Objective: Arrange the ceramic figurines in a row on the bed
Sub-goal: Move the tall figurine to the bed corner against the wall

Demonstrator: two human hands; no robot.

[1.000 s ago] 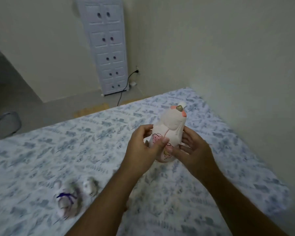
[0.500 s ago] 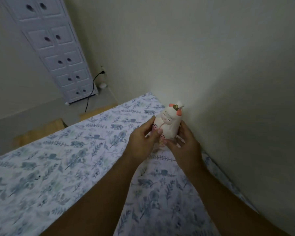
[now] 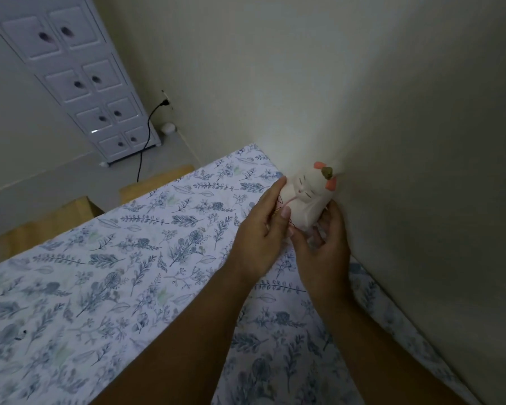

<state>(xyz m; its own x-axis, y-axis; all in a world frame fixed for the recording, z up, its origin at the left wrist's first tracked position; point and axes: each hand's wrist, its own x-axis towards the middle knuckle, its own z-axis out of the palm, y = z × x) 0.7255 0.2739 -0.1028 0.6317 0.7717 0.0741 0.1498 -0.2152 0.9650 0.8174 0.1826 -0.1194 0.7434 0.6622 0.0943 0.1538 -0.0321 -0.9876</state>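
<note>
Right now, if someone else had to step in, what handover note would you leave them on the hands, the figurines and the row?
Left hand: closed on the front of the white ceramic rabbit figurine with pink ears.
Right hand: cupping the same figurine from the wall side.
Figurine: upright, at the far edge of the blue floral bedsheet, close against the cream wall; whether its base rests on the bed is hidden.
Done: first figurine brought to its spot.
Left: release it, then fetch the others, none in view, and line them up.
</note>
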